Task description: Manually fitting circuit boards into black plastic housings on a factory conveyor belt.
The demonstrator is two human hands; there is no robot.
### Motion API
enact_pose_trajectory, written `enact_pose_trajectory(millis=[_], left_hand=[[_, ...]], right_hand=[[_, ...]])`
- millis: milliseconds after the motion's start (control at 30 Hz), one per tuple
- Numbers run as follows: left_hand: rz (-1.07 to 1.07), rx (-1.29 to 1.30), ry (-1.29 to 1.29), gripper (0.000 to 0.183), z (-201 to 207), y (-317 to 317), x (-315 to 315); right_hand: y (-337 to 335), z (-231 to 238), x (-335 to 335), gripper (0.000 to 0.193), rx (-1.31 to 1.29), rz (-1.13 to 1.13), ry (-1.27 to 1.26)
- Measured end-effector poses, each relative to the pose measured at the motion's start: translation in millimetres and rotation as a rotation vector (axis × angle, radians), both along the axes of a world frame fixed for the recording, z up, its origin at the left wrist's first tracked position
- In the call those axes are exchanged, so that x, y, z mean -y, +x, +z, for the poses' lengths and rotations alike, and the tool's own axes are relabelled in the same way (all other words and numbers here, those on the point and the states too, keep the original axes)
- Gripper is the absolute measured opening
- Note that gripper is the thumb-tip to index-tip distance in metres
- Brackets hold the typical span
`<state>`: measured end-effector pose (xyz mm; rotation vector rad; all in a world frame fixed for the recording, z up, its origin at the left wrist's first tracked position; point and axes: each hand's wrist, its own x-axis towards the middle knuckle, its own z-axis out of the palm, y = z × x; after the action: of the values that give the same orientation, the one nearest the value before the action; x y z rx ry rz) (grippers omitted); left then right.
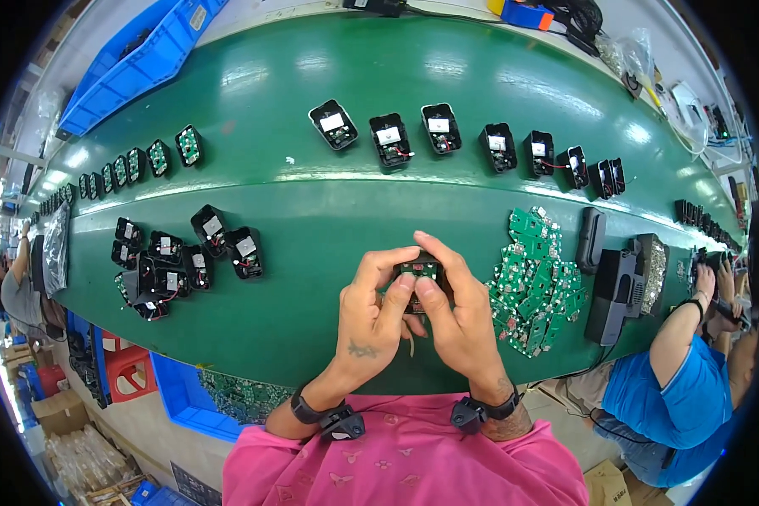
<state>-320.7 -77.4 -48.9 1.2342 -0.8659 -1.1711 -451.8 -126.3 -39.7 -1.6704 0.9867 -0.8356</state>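
Close to my body, a small black plastic housing with a green circuit board (419,269) in it sits between my two hands. My left hand (369,319) wraps its left side, and my right hand (462,316) wraps its right side. Both thumbs lie side by side on the board, while the forefingers curve round the far end. My palms and fingers hide most of the housing. Just right of my right hand spreads a loose pile of green circuit boards (533,282). Off to the left stands a cluster of open black housings (167,247) with white labels and thin wires.
A row of open black housings (438,128) crosses the green table (312,244). Board-fitted housings (188,146) line the left, below a blue bin (135,63). Right of the pile stands a black device (613,295). A co-worker in blue (675,388) works at right.
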Motion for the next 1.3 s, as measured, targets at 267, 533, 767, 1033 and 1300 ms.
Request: enact_pose_trajectory(millis=[267,533,767,1033,1300], left_hand=[[0.133,0.115,-0.037,0.027,6.5,25.2,8.3],[0.167,0.491,0.083,0.032,4.5,165.4,96.2],[0.228,0.681,0.296,0.042,-30.6,252.8,142.5],[-0.22,1.48,0.178,0.1,4.3,145.1,142.7],[0.216,1.216,-0.087,0.043,-23.5,118.1,147.2]], right_hand=[[39.4,-13.4,10.8,0.035,0.228,-0.001,0.219],[57.9,-2.4,5.0,0.044,-0.06,0.019,-0.119],[-48.9,-11.3,16.6,0.026,-0.44,-0.227,-0.473],[-92.1,-22.5,74.3,0.04,-0.809,-0.352,-0.501],[-107.3,-22.6,76.8,0.023,-0.73,-0.377,-0.545]])
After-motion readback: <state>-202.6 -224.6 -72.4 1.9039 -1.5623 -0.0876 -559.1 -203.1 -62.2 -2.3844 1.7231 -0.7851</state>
